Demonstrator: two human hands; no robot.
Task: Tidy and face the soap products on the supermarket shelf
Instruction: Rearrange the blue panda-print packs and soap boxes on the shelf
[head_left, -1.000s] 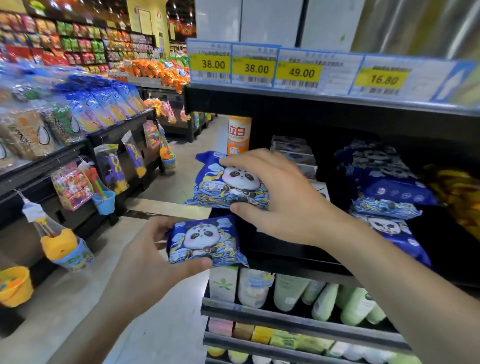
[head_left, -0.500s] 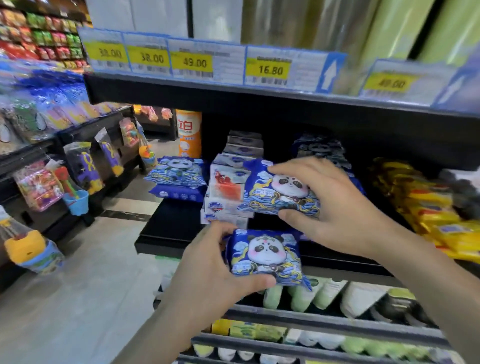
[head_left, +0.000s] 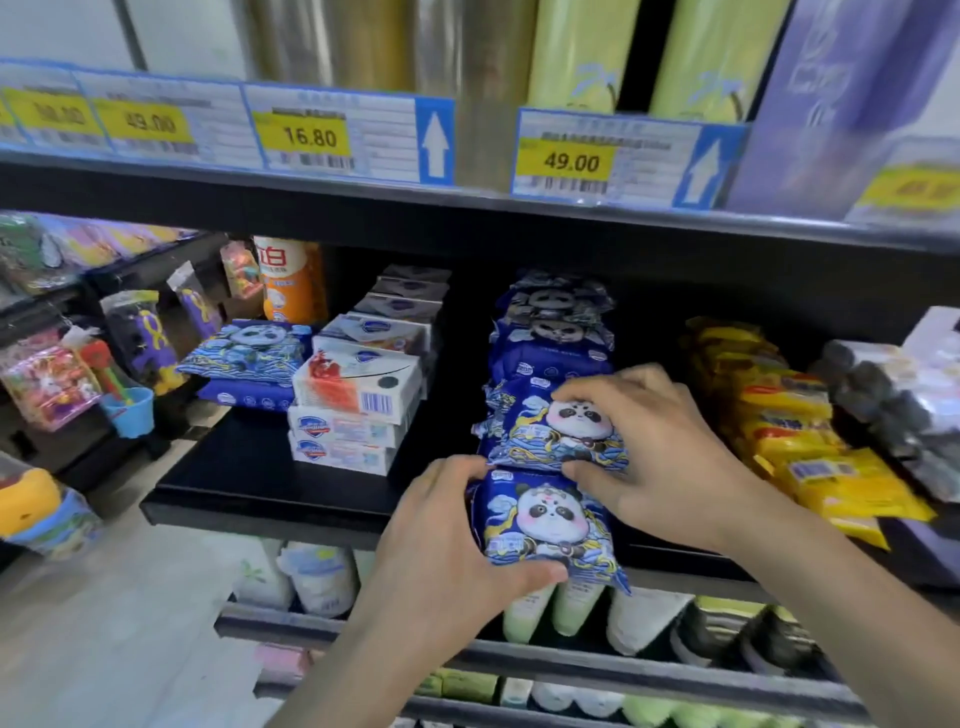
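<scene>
Far left, outside the shelf: hanging toy packs (head_left: 49, 384) on a neighbouring rack; not part of the soap run.

Shelf (head_left: 270, 493), black, middle tier. Bare deck at its front left, forward of the stock; this is the open room for sliding goods toward the lip.

Loose panda packs (head_left: 249, 353), blue, two lying askew at the shelf's left end, just beside an orange canister (head_left: 291, 280). Judged misplaced and still to be moved.

Boxed bar soap (head_left: 358, 395), white cartons stacked in a column running back; top carton skewed, barcode end forward. Judged still to be faced.

Left hand (head_left: 441, 561): thumb under, fingers curled over the top edge of the front panda pack (head_left: 545, 525), gripping it panda-face out. The pack overhangs the shelf lip, above the tubes (head_left: 571, 608) on the tier below; likely held there to be set at the head of the row.

Right hand (head_left: 654, 447): fingers and thumb pinch the second panda pack (head_left: 556, 426), directly behind the front one and touching it, in line with the panda row (head_left: 553, 322) stacked behind.

Yellow packs (head_left: 810, 447): the neighbouring row, close on the right; little sideways room there.

Upper shelf edge carries price tags (head_left: 311, 137); headroom is limited.
</scene>
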